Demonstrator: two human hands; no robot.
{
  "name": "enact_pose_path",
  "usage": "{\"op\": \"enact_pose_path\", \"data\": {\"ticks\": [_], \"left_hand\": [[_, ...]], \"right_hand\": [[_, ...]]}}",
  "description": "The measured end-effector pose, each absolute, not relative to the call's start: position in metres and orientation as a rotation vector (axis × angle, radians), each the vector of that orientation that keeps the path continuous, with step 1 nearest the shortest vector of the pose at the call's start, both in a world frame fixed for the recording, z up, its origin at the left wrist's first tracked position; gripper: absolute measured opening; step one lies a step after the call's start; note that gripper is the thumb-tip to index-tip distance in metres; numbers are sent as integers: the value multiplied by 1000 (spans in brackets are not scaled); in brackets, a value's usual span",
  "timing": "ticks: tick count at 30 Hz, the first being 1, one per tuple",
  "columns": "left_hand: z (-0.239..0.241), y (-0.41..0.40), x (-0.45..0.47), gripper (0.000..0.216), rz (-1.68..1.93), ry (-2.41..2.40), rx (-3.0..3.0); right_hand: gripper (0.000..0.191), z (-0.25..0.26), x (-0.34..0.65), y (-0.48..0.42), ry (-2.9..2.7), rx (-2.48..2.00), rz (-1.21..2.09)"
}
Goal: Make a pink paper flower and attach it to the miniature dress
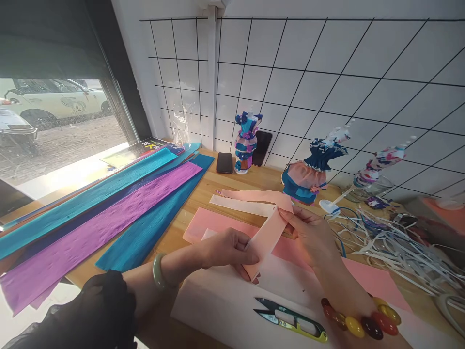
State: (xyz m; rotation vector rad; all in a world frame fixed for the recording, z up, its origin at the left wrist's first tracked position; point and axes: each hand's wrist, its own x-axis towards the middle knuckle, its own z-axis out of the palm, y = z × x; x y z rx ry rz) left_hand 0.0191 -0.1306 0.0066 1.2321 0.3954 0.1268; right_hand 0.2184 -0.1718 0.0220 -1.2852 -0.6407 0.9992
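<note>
A pale peach strip of crepe paper slants between my two hands above the table. At its lower end, my left hand pinches it between thumb and fingers. My right hand grips the upper end, where a longer tail of the strip bends away to the left over the wood. Below my hands lie a pink paper sheet and a whitish sheet. Thread snips with a yellow-green handle rest on the whitish sheet, nearest my right forearm.
Teal crepe paper and purple crepe paper stretch along the left. At the back stand small dressed mannequins, one blue and purple, another peach and navy, beside a phone. Tangled white strips heap up on the right.
</note>
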Motion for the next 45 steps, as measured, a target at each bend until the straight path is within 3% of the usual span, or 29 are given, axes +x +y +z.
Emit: {"op": "enact_pose_path", "data": {"ticks": [18,45], "left_hand": [[0,-129,20,32,96,448,1167],[-4,-127,20,26,121,447,1171]], "right_hand": [[22,8,218,-169,-654,-1236,1048],[33,8,219,-169,-647,-1216,1217]]}}
